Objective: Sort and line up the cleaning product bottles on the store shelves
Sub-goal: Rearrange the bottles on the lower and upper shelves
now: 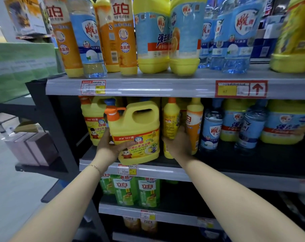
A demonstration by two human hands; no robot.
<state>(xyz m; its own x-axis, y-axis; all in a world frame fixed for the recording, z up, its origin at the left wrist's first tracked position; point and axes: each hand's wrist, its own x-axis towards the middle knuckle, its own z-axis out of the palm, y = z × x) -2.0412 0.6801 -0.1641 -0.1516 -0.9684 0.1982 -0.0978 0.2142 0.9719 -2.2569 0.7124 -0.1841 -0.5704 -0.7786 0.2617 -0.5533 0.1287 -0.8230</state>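
Bottles of cleaning product fill four shelves, many only partly seen. At far left, green packs (20, 67) and pale boxes (31, 148) on the neighbouring rack are blurred, their print unreadable. On the top shelf (148, 85) the orange bottles (67, 41), yellow bottles (152, 39) and clear blue bottles (235, 37) lose their caps to the upper edge. On the middle shelf (218, 167), the left hand (111, 146) presses its palm and thumb against the lower left side of a big yellow handled jug (137, 131) with an orange pump, standing at the shelf's front edge; the fingers behind it are hidden. A matching jug (92, 123) behind is mostly covered. The right hand (178, 143) is wrapped round a slim yellow bottle (171, 117) just right of the jug, its fingers and the bottle's base hidden. Beside it stand an orange-labelled bottle (194, 123) and blurred blue bottles (212, 126). Below, green bottles (139, 191) are cut off by the shelf lip, and the lowest row is too dim to read.
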